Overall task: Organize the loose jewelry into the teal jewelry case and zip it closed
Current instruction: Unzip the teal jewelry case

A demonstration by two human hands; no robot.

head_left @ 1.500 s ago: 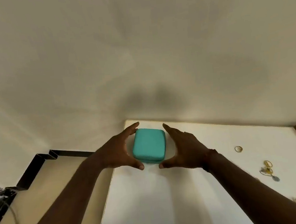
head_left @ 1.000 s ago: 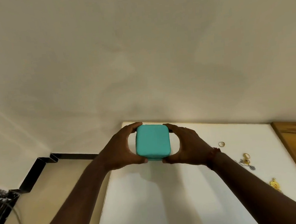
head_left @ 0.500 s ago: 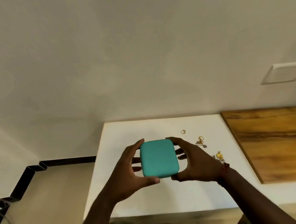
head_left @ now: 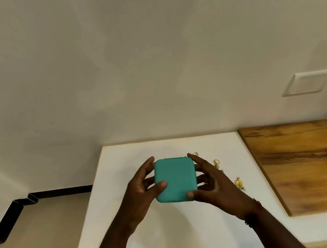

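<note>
I hold the closed teal jewelry case (head_left: 175, 179) above the white table (head_left: 122, 164), lid facing me. My left hand (head_left: 141, 188) grips its left side with the thumb on the lid. Along the right side my right hand (head_left: 211, 183) grips it, thumb at the lower right corner. Loose jewelry lies on the table to the right: a gold ring (head_left: 195, 154) just beyond my right fingertips, a gold earring pair (head_left: 216, 163), and a gold pendant piece (head_left: 239, 183) beside my right wrist.
A wooden board (head_left: 303, 161) covers the table's right part. A plain wall rises behind the table, with a white plate (head_left: 308, 82) on it. Floor with a black skirting line (head_left: 12, 212) lies to the left.
The case left the table's far edge and came nearer to me, held in both hands. My view swung down and right, bringing the wooden board and wall plate into sight.
</note>
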